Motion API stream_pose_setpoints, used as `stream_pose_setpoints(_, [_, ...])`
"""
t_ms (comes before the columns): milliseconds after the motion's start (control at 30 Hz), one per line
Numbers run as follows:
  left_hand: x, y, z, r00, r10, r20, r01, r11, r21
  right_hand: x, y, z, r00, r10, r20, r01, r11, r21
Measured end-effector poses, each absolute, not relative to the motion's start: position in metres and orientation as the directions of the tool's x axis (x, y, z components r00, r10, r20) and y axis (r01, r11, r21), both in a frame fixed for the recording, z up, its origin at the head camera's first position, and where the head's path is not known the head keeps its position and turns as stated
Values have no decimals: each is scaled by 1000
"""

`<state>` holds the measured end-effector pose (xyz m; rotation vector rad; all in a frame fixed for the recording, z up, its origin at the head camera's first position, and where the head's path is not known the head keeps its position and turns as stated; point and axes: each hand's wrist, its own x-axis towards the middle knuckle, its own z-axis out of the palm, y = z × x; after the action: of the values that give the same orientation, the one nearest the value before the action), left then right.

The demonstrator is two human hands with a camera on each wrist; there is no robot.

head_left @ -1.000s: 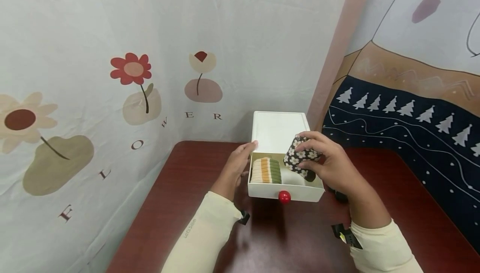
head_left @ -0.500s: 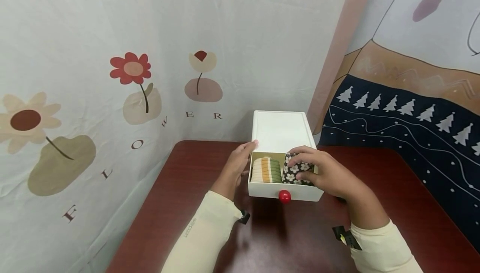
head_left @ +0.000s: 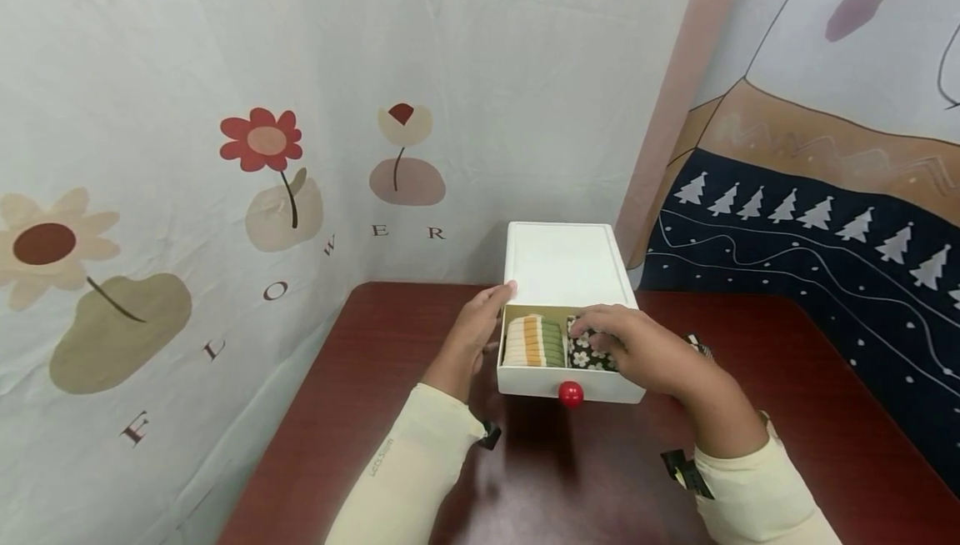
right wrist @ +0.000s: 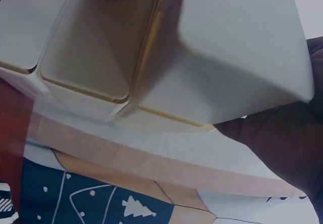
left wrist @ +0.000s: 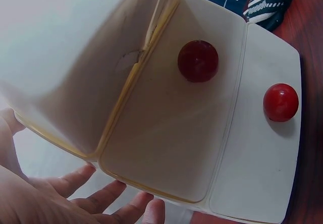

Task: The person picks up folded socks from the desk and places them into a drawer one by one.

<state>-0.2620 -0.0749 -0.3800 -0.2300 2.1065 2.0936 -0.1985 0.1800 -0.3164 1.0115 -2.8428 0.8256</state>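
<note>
In the head view a white drawer unit stands on the table with its top drawer pulled out. In the drawer's left part lies a ribbed, folded sock striped cream, yellow and green. Beside it sits a black folded sock with white flowers. My right hand reaches over the drawer's right side, its loosely bent fingers touching the flowered sock; the hand covers much of it. My left hand rests along the unit's left side. In the left wrist view its fingers lie spread along that side.
Below the open drawer, two drawer fronts with red knobs show in the left wrist view. A dark, white-patterned fabric bundle lies on the dark red table, right of the unit. Printed fabric hangs behind.
My right hand has lowered the flowered sock from above the drawer into its right part, then loosened its pinch and moved slightly down. My left hand has stayed in place.
</note>
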Motion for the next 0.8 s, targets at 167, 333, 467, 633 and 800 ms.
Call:
stream_pose_setpoints(167, [-262, -75, -380, -977, 9, -215, -215, 8, 977, -191, 169, -310, -855, -501, 131, -511, 776, -369])
stream_pose_setpoints(333, [-263, -75, -380, -977, 14, -212, -212, 18, 977, -181, 162, -306, -845, -470, 255, -519, 837, -176])
stream_pose_setpoints(467, [-263, -75, -380, -976, 10, -216, -216, 16, 976, -177, 161, -307, -765, -497, 410, -566, 822, -61])
stream_pose_setpoints(633, [-262, -75, -380, -975, 5, -221, -221, 15, 975, -179, 162, -312, -718, -488, 497, -569, 822, -14])
stream_pose_setpoints(800, [-262, -76, -381, -976, 10, -215, -215, 18, 976, -182, 160, -312, -813, -439, 383, -512, 851, -113])
